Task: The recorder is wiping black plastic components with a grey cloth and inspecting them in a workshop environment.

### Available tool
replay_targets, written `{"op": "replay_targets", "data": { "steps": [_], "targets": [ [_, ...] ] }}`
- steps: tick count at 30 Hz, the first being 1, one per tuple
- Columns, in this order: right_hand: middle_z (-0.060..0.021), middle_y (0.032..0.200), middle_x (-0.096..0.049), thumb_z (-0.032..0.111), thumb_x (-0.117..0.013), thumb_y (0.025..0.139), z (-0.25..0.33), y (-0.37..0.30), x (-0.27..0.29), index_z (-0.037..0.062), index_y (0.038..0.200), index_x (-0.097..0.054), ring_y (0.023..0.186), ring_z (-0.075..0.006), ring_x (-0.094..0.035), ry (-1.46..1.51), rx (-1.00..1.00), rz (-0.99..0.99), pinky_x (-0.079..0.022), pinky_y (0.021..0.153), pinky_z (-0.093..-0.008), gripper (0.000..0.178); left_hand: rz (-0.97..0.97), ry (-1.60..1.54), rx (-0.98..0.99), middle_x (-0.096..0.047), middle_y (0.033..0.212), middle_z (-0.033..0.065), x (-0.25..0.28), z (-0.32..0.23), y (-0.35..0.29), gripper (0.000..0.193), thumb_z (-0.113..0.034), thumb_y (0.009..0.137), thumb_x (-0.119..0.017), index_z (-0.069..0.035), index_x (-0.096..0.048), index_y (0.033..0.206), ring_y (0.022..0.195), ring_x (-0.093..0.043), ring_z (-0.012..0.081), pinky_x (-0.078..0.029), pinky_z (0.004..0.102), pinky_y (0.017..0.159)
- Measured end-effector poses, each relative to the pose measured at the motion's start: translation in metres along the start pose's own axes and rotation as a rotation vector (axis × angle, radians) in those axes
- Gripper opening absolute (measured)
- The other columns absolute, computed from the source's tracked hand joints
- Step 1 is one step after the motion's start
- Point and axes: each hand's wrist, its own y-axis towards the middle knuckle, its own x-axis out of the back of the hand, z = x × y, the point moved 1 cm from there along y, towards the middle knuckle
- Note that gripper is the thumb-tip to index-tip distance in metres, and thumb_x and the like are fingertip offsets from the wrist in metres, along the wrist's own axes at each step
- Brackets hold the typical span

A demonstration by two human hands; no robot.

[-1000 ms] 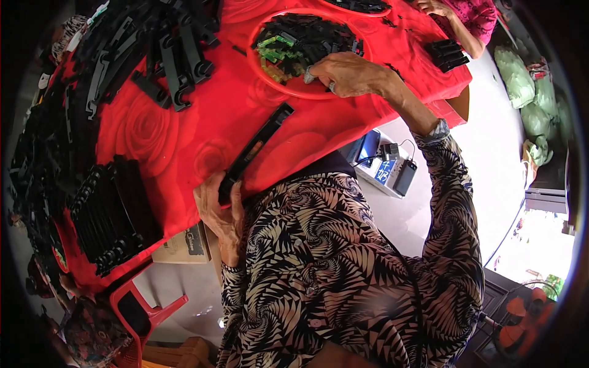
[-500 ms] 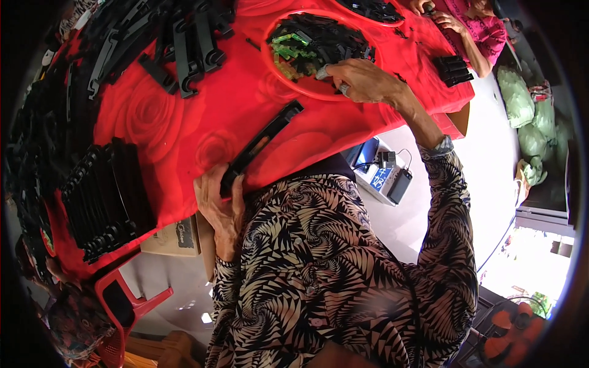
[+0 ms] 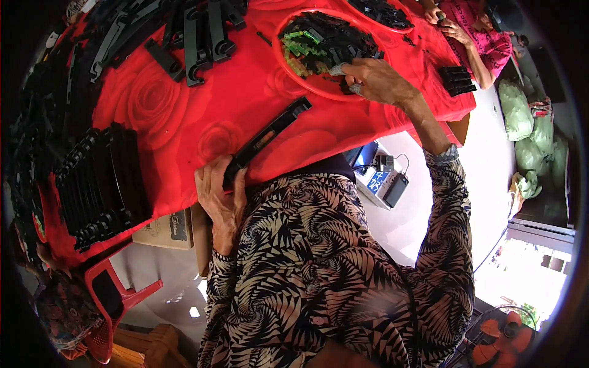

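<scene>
My left hand (image 3: 219,195) grips the near end of a long black plastic part (image 3: 270,136), thumb on one side and fingers on the other. The part lies slantwise at the table's near edge, its far end pointing away to the right. Over the near rim of a round red tray (image 3: 297,78), my right hand (image 3: 381,81) has its fingers bent and drawn together, with light wrappings on some of them. Small black pieces (image 3: 343,38) fill most of this tray, and clear yellow-green pieces (image 3: 300,46) lie at its left. Whatever is between the right fingertips is hidden.
A red rose-patterned cloth (image 3: 153,101) covers the table. Long black parts (image 3: 196,37) are heaped at the far left; a neat row of similar ones (image 3: 98,190) stands nearer. Another person's hands (image 3: 451,27) work at the far right, beside several stacked black parts (image 3: 457,81).
The view has shifted slightly, so the table's things sit a little farther right. My right fingers have moved slightly at the tray; my left hand keeps its hold on the long part.
</scene>
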Motion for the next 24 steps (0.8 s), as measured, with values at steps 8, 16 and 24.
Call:
{"op": "replay_targets", "data": {
  "steps": [8, 16, 24],
  "targets": [
    [-0.0153, 0.086, -0.062, -0.001, -0.057, 0.067, 0.004, -0.004, 0.004, 0.0027, 0.090, -0.057, 0.086, -0.0378, -0.061, 0.114, -0.055, -0.097, -0.050, 0.071, -0.0461, 0.023, -0.008, 0.010, -0.003, -0.065, 0.099, 0.0151, 0.000, -0.002, 0.000, 0.027, -0.008, 0.079, -0.072, -0.003, -0.065, 0.104, 0.091, -0.056, 0.0362, -0.045, 0.0435, 0.083],
    [-0.0129, 0.085, -0.061, -0.007, -0.063, 0.072, -0.004, 0.000, 0.000, 0.0019, 0.092, -0.060, 0.076, -0.0315, -0.062, 0.098, -0.021, -0.362, -0.050, 0.063, -0.0386, 0.022, -0.011, 0.012, 0.012, -0.065, 0.099, 0.0143, 0.000, -0.003, 0.001, 0.026, -0.009, 0.080, -0.073, -0.004, -0.065, 0.104, 0.091, -0.057, 0.0352, -0.045, 0.0430, 0.084],
    [-0.0145, 0.090, -0.062, -0.003, -0.061, 0.068, -0.002, 0.007, -0.004, 0.0025, 0.095, -0.057, 0.084, -0.0361, -0.064, 0.070, -0.106, -0.447, -0.053, 0.070, -0.0430, 0.028, -0.012, 0.006, 0.004, -0.065, 0.101, 0.0151, 0.000, -0.001, -0.001, 0.027, -0.011, 0.082, -0.072, -0.003, -0.064, 0.106, 0.092, -0.056, 0.0350, -0.045, 0.0433, 0.083]
  ]
}}
